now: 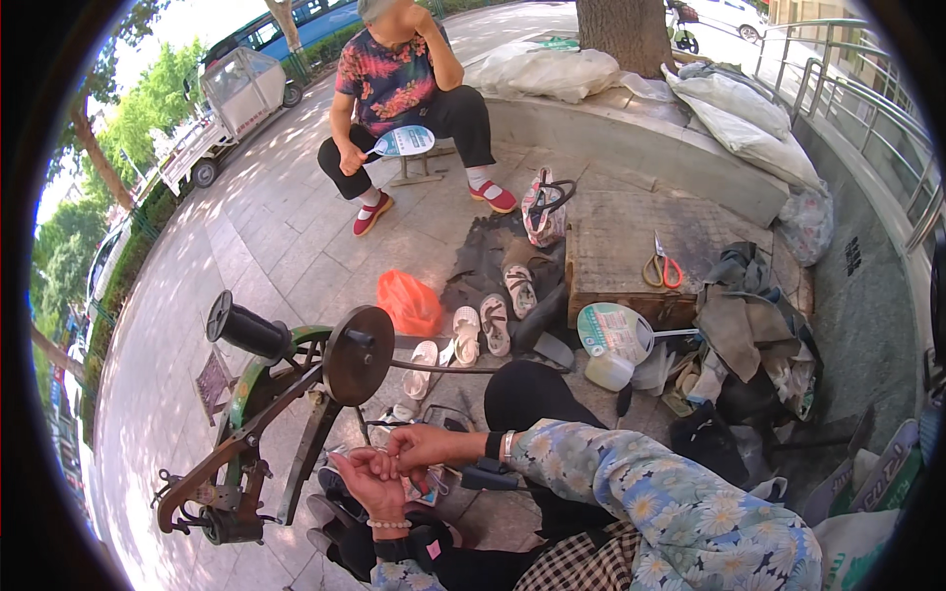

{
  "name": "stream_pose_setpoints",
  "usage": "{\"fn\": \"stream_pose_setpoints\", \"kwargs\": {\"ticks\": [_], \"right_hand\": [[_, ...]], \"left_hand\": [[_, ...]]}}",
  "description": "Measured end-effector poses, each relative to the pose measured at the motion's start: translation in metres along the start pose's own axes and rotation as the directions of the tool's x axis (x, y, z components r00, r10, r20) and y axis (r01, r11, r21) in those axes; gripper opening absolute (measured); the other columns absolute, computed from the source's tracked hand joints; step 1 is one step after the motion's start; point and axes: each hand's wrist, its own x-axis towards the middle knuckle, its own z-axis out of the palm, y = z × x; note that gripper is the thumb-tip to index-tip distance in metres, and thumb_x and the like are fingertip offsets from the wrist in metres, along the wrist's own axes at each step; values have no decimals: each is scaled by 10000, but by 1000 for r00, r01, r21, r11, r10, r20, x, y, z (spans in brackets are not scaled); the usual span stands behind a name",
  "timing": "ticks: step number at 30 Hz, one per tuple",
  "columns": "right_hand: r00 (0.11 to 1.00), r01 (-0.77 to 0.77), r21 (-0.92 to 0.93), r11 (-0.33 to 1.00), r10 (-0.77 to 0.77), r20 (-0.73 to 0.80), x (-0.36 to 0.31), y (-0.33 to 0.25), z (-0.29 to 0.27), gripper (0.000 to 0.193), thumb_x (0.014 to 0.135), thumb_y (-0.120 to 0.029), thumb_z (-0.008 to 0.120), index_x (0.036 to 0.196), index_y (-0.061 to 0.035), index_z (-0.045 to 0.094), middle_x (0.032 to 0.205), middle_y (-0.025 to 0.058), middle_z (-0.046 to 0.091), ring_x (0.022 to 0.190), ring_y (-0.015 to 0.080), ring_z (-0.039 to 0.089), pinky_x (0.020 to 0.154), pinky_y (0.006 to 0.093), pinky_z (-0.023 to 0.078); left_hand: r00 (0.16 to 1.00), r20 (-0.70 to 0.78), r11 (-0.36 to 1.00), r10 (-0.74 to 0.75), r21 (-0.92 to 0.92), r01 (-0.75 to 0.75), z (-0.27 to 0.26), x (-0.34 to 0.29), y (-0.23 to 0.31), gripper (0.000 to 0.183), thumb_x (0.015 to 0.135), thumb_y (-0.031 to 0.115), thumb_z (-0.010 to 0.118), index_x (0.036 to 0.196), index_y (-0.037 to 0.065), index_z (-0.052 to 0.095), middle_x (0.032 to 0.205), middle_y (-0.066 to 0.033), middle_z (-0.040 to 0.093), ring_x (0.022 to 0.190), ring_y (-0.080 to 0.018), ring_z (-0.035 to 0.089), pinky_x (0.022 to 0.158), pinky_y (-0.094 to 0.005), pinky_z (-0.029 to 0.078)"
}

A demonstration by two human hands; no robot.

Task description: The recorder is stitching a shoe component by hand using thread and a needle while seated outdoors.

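My left hand (372,485) is turned palm up, fingers curled, a beaded bracelet at its wrist. Against its fingertips press the fingers of my right hand (422,448), which wears a black band. Whatever small thing is pinched between them is too small to make out. Just left of my hands stands a hand-cranked shoe-repair sewing machine (243,394), green and rusty brown, with a big dark wheel (358,357) and a black thread spool (248,327). Beyond my hands, several pale sandals (466,336) lie on the paving, beside an orange plastic bag (409,303).
A wooden box (621,231) at the right carries orange-handled scissors (663,272). Near it lie a round hand fan (613,330) and a heap of cloth scraps (746,330). A person (399,89) sits ahead, holding a fan (405,141). A stone ledge (631,163) runs behind.
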Motion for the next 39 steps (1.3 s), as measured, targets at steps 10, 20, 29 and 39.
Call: {"fn": "stream_pose_setpoints", "kwargs": {"ticks": [10, 20, 29, 39], "right_hand": [[999, 23, 10, 1000, -23, 39, 6, 9, -4, 202, 783, -74, 559, 919, 8, 435, 733, 114, 576, 500, 195, 595, 420, 280, 487], [997, 35, 34, 999, -37, 64, 0, 0, 1, 228, 760, -40, 552, 939, 2, 418, 754, 109, 572, 518, 179, 596, 427, 281, 498], [997, 61, -10, 998, -60, 51, 8, 10, -6, 204, 745, -50, 552, 917, -14, 448, 763, 72, 570, 572, 120, 586, 469, 223, 490], [999, 35, -26, 999, -34, 17, 6, 10, -4, 170, 766, -80, 560, 884, -15, 457, 746, 85, 572, 544, 142, 594, 433, 257, 499]], "left_hand": [[1000, -8, 999, 10, 49, -9, 2, -2, 2, 587, 875, 561, 315, 609, 65, 480, 451, -9, 332, 392, -114, 312, 387, -244, 255], [1000, -25, 1000, 18, -23, -18, 2, -1, 4, 580, 870, 551, 349, 600, 57, 489, 467, -3, 312, 387, -112, 297, 373, -247, 245], [1000, 4, 998, 25, -58, -25, 5, 1, 2, 557, 868, 544, 365, 613, 73, 520, 494, 4, 356, 395, -94, 275, 378, -231, 235], [999, 23, 1000, 26, 6, -26, 3, -3, 1, 563, 877, 537, 348, 619, 62, 508, 481, -1, 346, 396, -95, 294, 379, -235, 250]]}}
